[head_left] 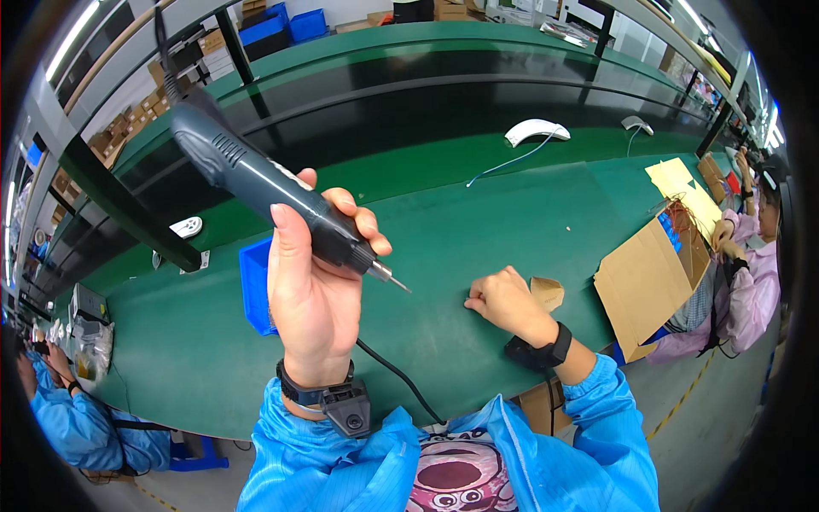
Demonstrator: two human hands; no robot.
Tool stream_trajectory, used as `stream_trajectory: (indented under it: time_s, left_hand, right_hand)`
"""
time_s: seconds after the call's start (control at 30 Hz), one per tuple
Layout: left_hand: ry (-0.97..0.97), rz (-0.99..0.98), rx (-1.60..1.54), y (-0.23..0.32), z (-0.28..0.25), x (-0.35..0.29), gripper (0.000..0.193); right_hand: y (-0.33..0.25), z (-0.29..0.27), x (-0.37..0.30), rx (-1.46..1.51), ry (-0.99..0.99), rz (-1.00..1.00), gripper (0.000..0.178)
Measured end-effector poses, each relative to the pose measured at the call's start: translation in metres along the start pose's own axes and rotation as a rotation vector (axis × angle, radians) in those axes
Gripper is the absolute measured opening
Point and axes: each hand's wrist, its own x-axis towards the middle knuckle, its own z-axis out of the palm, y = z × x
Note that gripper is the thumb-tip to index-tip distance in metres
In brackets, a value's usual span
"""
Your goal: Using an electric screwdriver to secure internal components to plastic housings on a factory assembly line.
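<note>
My left hand [320, 282] is wrapped round a dark grey electric screwdriver [256, 175], raised above the table. Its thin metal bit [394, 279] points down to the right, and a cord runs up from its back end. Lower on the right, my right hand [510, 300] rests at the green table top with its fingers curled in; whatever they may hold is hidden. Just beside that hand lies a small torn piece of cardboard [547, 293]. Behind my left hand, partly covered by it, stands a blue plastic bin [256, 286].
An open cardboard box [646, 277] with wires stands at the right, near a co-worker in pink [752, 282]. White curved parts, one a casing with a blue cable [536, 130], lie along the far side. A dark post [128, 205] rises at the left. Another co-worker [64, 418] sits far left.
</note>
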Motion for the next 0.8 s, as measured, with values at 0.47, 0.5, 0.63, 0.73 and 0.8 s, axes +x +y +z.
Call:
stream_trajectory:
  time_s: [0.47, 0.5, 0.63, 0.73, 0.8]
  left_hand:
    - [-0.136, -0.086, -0.316, 0.003, -0.021, 0.006, 0.028]
    - [-0.074, -0.133, -0.289, 0.006, -0.018, 0.006, 0.018]
    - [-0.058, -0.114, -0.247, 0.007, -0.018, 0.004, 0.019]
    - [-0.056, -0.063, -0.245, 0.011, -0.020, 0.000, 0.026]
    - [-0.054, -0.062, -0.245, 0.012, -0.022, -0.001, 0.025]
  right_hand:
    - [0.065, -0.028, -0.054, 0.055, -0.037, 0.399, 0.050]
    - [0.057, -0.027, -0.049, -0.004, 0.044, 0.302, 0.036]
    - [0.038, -0.041, -0.031, 0.114, -0.109, 0.433, 0.031]
    - [-0.029, -0.057, -0.017, 0.426, 0.152, 0.127, 0.021]
    - [-0.074, -0.055, -0.010, 0.774, 0.324, -0.002, 0.020]
